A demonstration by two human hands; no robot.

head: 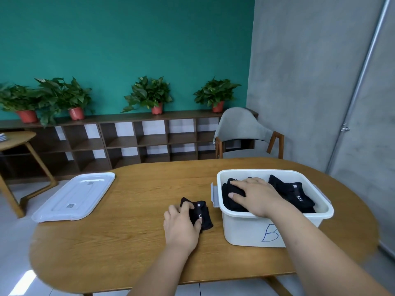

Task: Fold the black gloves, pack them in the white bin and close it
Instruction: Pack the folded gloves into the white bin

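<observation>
**Black glove** (206, 216), one, folded. It lies on the counter (128, 242) just beside the left end of the white bin (245, 231), with a white-lettered label facing up. It is gripped by the left hand (181, 225): the fingers are curled over its far edge and the thumb is set against its near side.

**Packed gloves** (297, 194), black, several. They are held inside the white bin in two stacks. The left stack is pressed down by the right hand (256, 196), which is laid flat with straight fingers and holds nothing. The right stack lies untouched, label up.

**White bin.** It is open-topped and stands on the right part of the counter. A blue letter is marked on the near wall, and a grey latch is seen at the left end.

**Lid** (74, 196), white. It is laid flat on the left part of the counter, well apart from the bin.

**Progress, as judged.**
- Folding appears finished.
- Most gloves are packed, and one glove is left to be placed.
- The lid is not yet fitted or latched.

**Not determinable.**
- The number of gloves in the bin cannot be counted, because the lower layers are hidden by the bin wall and the left stack by the right hand.
- The latch at the right end is barely seen.
- The underside of the gripped glove is hidden.
- It cannot be told whether further gloves lie outside the view.
</observation>
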